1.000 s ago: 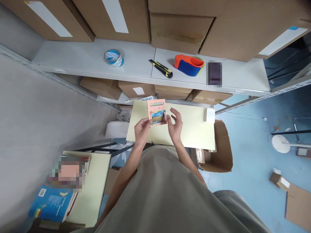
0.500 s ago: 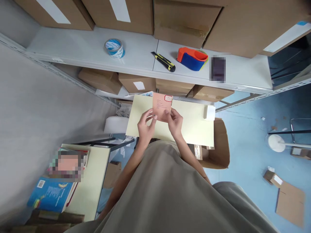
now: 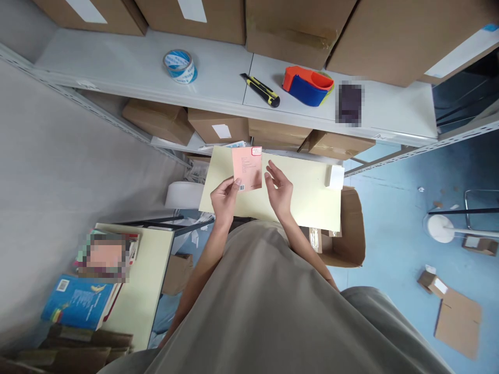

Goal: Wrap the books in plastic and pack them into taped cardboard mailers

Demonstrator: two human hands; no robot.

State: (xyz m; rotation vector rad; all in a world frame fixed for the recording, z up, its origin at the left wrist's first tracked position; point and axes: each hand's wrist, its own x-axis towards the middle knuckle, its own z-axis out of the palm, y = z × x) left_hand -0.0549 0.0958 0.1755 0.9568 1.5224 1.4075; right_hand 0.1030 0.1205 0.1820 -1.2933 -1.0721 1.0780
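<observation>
Pink booklet (image 3: 248, 165) was at the centre of the frame, its text side facing the camera, with a red-edged label in the upper right corner and a barcode at the lower left. At the lower left of the frame, a blue book (image 3: 78, 301) lay just below a stack of books (image 3: 105, 252) with a blurred top, both on a pale side tabletop (image 3: 150, 259). At the upper left, a blue-and-white tape roll (image 3: 185, 71) rested on a grey shelf (image 3: 218, 67). Left of centre, the left hand (image 3: 225, 200) pinched the booklet by its lower left corner, thumb on the near face beside the barcode. Behind the booklet spread a yellowish tabletop (image 3: 307, 200); whether the two touched could not be told. At the upper centre, a black-and-yellow utility knife (image 3: 260, 90) lay slanted on the shelf. Just right of the booklet, the right hand (image 3: 279, 195) was free of it, thumb and fingers slightly parted and curved. Above and further right, an orange-and-blue holder (image 3: 307, 85) stood on the shelf beside a blurred dark item (image 3: 350, 104). Right of centre, a white box (image 3: 335, 177) sat at the tabletop's end, above an open carton (image 3: 354, 228). Flattened cardboard (image 3: 458, 322) lay at the lower right.
</observation>
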